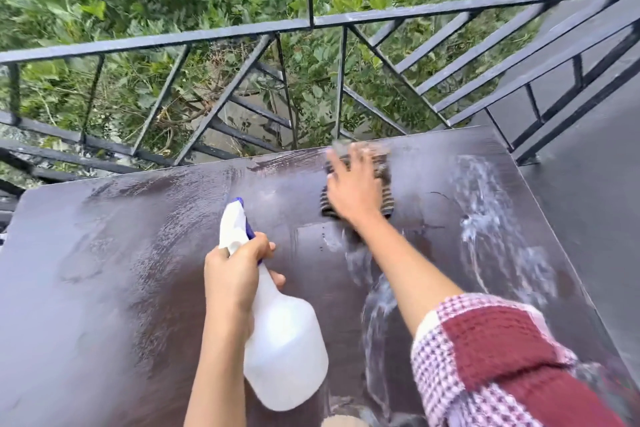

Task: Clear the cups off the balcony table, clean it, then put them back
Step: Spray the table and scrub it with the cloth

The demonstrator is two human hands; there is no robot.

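The dark brown balcony table (121, 270) fills the lower view, its top wet and streaked. My left hand (235, 270) grips the neck of a white spray bottle (284, 340) with a blue nozzle, held above the table's middle. My right hand (353, 187) lies flat with spread fingers on a striped dark cloth (384, 170), pressing it onto the table near the far edge. White foamy streaks (485, 218) cover the table's right part. No cups are in view.
A black metal railing (311, 22) runs just behind the table's far edge, with green foliage beyond and below. At right a dark grey floor or wall surface (588, 201) borders the table.
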